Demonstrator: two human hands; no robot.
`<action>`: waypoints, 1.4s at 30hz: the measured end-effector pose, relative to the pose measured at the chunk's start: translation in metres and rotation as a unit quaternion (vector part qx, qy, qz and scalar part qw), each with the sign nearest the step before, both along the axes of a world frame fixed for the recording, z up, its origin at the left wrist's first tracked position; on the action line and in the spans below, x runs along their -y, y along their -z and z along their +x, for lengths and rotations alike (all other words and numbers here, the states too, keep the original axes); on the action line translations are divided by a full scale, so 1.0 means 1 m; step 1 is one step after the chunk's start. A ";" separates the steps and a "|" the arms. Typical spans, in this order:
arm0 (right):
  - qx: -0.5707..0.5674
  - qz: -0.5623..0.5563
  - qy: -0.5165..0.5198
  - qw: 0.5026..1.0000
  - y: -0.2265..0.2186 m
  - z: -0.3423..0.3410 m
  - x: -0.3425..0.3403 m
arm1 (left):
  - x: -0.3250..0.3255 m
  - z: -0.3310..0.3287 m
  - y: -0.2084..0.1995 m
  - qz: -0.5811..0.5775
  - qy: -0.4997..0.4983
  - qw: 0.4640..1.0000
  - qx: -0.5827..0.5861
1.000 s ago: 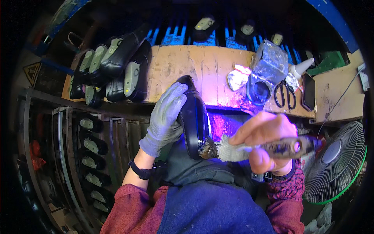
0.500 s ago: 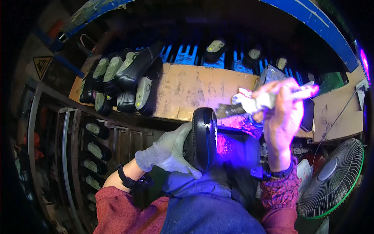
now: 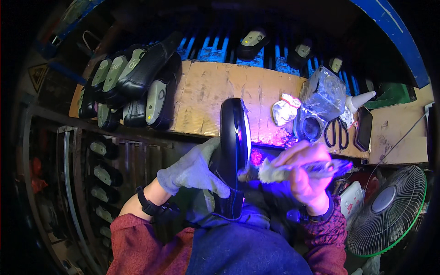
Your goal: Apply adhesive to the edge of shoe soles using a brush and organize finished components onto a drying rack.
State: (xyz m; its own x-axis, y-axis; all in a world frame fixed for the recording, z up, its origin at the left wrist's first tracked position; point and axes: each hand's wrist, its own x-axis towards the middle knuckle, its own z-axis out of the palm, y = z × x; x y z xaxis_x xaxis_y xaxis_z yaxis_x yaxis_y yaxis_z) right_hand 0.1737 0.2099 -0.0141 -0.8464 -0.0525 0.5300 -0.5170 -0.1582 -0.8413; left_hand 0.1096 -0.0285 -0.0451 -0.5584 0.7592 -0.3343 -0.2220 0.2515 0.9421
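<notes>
My left hand [image 3: 192,169], in a grey glove, grips a black shoe [image 3: 232,151] from its left side. The shoe stands on edge above my lap, its long side upright in the view and its pale bottom edge facing right. Part of a grey-green last [image 3: 209,200] shows near my left fingers. In my bare right hand [image 3: 305,178] is a brush [image 3: 274,174] with a pale wrapped handle. Its dark bristles are at the shoe's right edge; whether they touch cannot be told.
Black shoes on lasts [image 3: 133,82] are piled on the cardboard-covered bench [image 3: 220,87]. A plastic-wrapped container [image 3: 323,94], scissors [image 3: 337,135] and a crumpled white bundle [image 3: 285,112] lie at right. A fan [image 3: 387,208] stands lower right; a shoe rack [image 3: 75,178] is at left.
My right hand has brought the brush down and left from over the bench to the shoe's right edge. The shoe now shows more of its length. The scissors and white bundle have come into sight.
</notes>
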 end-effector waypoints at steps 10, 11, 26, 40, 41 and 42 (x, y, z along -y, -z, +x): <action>0.120 -0.012 0.126 0.985 -0.009 -0.055 -0.002 | -0.012 -0.007 0.001 0.080 -0.054 0.991 0.094; 0.086 0.013 0.099 0.991 -0.004 -0.052 0.000 | -0.012 -0.006 0.001 0.097 -0.057 0.990 0.082; 0.091 0.310 0.439 0.838 0.039 -0.023 -0.100 | -0.024 0.036 0.060 0.168 -0.370 0.912 0.058; 0.210 -0.021 0.226 0.951 0.041 0.009 -0.041 | -0.051 0.040 0.038 0.194 -0.400 0.871 0.211; 0.236 -0.012 0.172 0.956 0.038 0.005 -0.028 | -0.052 0.040 0.036 0.213 -0.388 0.865 0.235; 0.240 0.013 0.126 0.962 0.035 -0.004 -0.018 | -0.051 0.040 0.035 0.212 -0.386 0.867 0.233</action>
